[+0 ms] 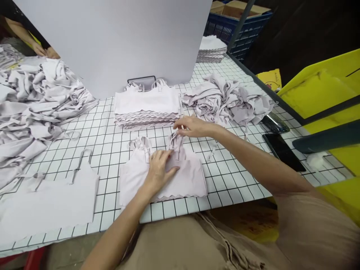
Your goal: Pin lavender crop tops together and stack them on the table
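Note:
A pale pinkish-white strappy top (pixel 188 180) with a wavy hem lies in front of me on the table, its looped straps pointing away. My left hand (pixel 160 170) rests on its upper middle, fingers stretched out and thumb apart. At the top's right strap (pixel 176 142), my right hand (pixel 192 126) pinches with thumb and fingers near the strap's upper end. Just beyond is a neat stack of similar tops (pixel 146 103). To the left, another top (pixel 53 204) is spread flat with its straps up.
A grid-patterned cloth (pixel 225 183) covers the table. Loose garments are heaped at left (pixel 42 101) and right (pixel 230 99). A phone (pixel 283 152) lies near the right edge. A white panel (pixel 118 41) stands behind; another person's hand (pixel 39 48) shows at far left.

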The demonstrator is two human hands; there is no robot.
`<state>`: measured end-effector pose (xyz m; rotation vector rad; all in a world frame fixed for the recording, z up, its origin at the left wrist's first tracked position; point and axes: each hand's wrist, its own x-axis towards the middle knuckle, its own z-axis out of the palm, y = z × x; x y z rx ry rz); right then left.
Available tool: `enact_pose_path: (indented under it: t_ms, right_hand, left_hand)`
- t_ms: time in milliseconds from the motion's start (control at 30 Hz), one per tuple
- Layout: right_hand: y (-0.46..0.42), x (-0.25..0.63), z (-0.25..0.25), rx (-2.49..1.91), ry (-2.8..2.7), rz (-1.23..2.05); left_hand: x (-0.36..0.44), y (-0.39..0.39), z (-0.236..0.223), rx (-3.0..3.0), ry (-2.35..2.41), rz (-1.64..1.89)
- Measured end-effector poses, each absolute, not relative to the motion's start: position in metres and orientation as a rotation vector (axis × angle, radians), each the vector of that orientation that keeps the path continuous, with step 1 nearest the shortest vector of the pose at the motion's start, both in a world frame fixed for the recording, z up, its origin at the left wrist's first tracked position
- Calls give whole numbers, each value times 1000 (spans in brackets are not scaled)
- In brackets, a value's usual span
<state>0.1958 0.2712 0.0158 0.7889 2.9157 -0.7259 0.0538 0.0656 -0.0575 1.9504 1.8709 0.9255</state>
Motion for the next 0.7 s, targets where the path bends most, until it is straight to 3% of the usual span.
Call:
enact_pose_path:
  t_ms: [133, 267, 333, 500, 600, 700]
  right_hand:
    - [186, 218, -10, 1058, 3166, -650]
    - [95, 245, -50, 813, 3167, -475]
    - [82, 265, -63, 962, 3051, -430]
    - [137, 319, -47, 1253, 2986, -532]
    - [205, 328, -16, 1793, 2883, -366]
    - [274, 319, 8, 1986, 2791, -189]
  left_hand:
    - [57, 33, -48, 2188, 1878, 1036]
    - [48, -3, -58, 2407, 1893, 566]
    - [29, -16, -65, 2383, 2003, 420]
    - [-21, -28, -73, 2305, 2118, 518]
    - [-23, -22, -65, 2204, 2160, 726]
    - [-16, -10, -51, 2247, 2130, 891]
